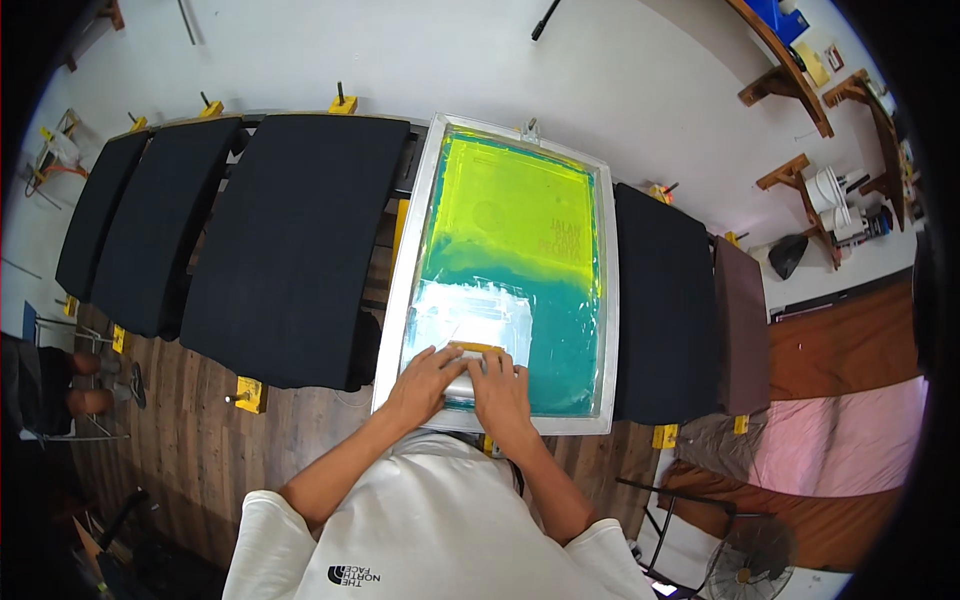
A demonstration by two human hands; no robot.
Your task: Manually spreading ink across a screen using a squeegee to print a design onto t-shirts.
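In front of me lies a screen-printing frame [606,320] with a pale metal rim. Its mesh is yellow-green at the far part and teal at the near part, with faint lettering on the yellow-green area. White ink [465,312] is spread over the near left of the mesh. Both my hands are closed on a squeegee [480,348] at the near end of the mesh; it shows an orange strip and a silvery body. My left hand [425,388] grips its left part, my right hand [502,395] its right part. My fingers partly hide it.
Black-covered boards [300,240] stand in a row to the left, and another black board [665,300] is at the right beside a brown one [740,325]. Yellow clamps [250,394] sit at the board ends. A fan [745,575] stands lower right. A person's legs [88,385] show at far left.
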